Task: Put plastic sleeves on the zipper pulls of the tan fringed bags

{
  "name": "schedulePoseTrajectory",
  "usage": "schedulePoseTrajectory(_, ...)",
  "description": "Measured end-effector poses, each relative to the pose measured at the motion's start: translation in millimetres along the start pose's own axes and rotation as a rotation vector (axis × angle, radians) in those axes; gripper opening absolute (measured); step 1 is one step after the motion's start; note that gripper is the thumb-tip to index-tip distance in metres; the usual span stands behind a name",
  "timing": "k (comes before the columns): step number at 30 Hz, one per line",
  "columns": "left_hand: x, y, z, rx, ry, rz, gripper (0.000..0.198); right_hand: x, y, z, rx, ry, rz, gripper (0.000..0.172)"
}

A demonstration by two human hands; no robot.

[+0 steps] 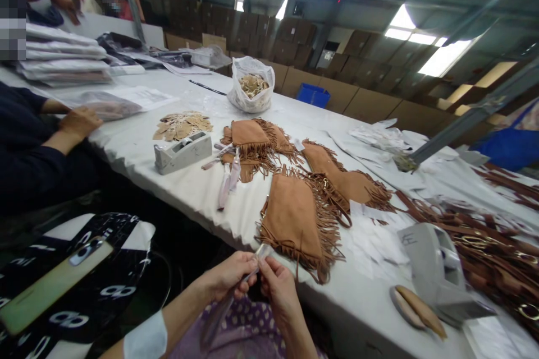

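Observation:
My left hand (pixel 236 277) and my right hand (pixel 278 286) meet at the table's front edge, both closed in a pinch. Between their fingertips is the end of a thin strap in a pale translucent wrapping (pixel 264 251); its lower part trails down over my lap, blurred. Just beyond lies a tan fringed leather bag (pixel 292 213). More tan fringed bags (pixel 250 133) are spread behind it, with pale-wrapped straps (pixel 229 179) hanging off one of them.
A grey tape dispenser (pixel 183 152) stands left, another (pixel 438 269) right, near brown straps with metal clasps (pixel 484 247). Tan paper pieces (pixel 183 125) and a filled plastic bag (pixel 251 87) sit farther back. A co-worker's hand (pixel 80 123) rests at left. A phone (pixel 54 286) lies lower left.

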State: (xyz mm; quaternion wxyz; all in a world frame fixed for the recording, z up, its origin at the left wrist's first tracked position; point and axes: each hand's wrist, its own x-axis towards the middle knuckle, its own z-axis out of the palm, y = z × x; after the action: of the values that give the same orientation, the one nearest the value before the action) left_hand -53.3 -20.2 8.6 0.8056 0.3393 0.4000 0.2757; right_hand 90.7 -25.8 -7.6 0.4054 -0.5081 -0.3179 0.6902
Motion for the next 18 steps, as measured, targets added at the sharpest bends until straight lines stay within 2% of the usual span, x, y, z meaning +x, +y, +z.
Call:
schedulePoseTrajectory(5,-2.7,-0.5,13.1,0.278,0.122,0.147,0.035,4.9,1.6,2.5,0.037,0.098,0.001,0.044)
schedulePoseTrajectory(9,-2.8,-9.9,21.0,0.512,0.372,0.355,0.023,7.3,3.2,5.8,0.043,0.158,-0.022,0.043)
schedulePoseTrajectory(12,0.2,-19.2,21.7,0.539,0.496,0.409,0.021,9.8,4.9,6.5,0.055,0.199,-0.035,0.044)
schedulePoseTrajectory(15,2.1,-22.5,21.1,0.543,0.508,0.413,0.028,11.0,4.4,3.7,0.042,0.186,-0.067,0.046)
schedulePoseTrajectory(18,0.3,-22.1,23.9,0.525,0.444,0.404,0.037,8.3,3.8,2.1,-0.032,0.138,-0.105,0.047)
